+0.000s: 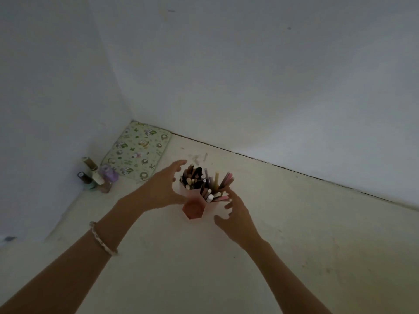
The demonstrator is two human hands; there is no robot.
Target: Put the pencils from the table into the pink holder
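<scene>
A pink holder made of three joined hexagonal cups stands on the pale table. The two rear cups are full of pencils and pens standing on end; the front, darker cup looks empty. My left hand hovers at the holder's left side with fingers spread and relaxed, holding nothing. On the holder's right, my right hand is just as loosely spread and empty, its fingertips close to the pencil ends. No loose pencil is visible on the table.
A green patterned pouch lies flat in the corner against the walls. Several small bottles stand left of it by the left wall. White walls close in the table at the back and left.
</scene>
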